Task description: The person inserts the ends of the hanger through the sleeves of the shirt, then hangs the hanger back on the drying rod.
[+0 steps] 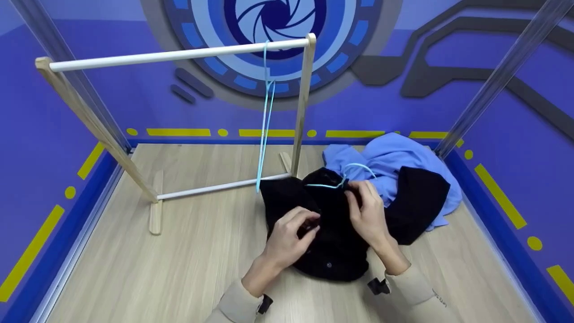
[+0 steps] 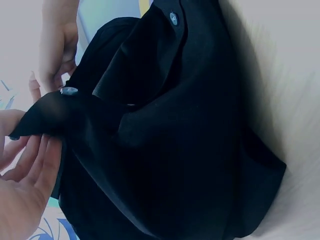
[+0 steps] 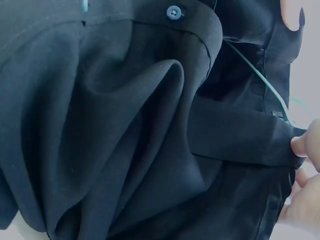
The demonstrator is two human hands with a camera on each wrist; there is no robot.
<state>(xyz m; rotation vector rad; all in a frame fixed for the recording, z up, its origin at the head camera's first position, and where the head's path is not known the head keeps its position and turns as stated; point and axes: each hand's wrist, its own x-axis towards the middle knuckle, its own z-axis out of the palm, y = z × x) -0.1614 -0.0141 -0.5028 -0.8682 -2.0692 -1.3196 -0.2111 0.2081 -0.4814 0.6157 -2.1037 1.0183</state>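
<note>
A black buttoned shirt [image 1: 329, 242] lies bunched on the wooden floor. My left hand [image 1: 289, 235] pinches its front edge between thumb and fingers, near a button [image 2: 69, 91] in the left wrist view. Farther right, my right hand [image 1: 370, 213] pinches the band at the shirt's neck, as the right wrist view shows [image 3: 235, 132]. A light-blue hanger [image 1: 325, 185] sits at the neck opening, its hook rising beside the right fingers. One hanger arm [image 3: 260, 75] runs inside the black cloth; the rest of it is hidden.
A clothes rack [image 1: 179, 55] with a white bar and wooden legs stands at the back left. Another light-blue hanger [image 1: 261, 148] hangs from its right end. Behind the black shirt lies a crumpled blue garment [image 1: 403, 150]. Blue printed walls [image 1: 358, 107] enclose the area.
</note>
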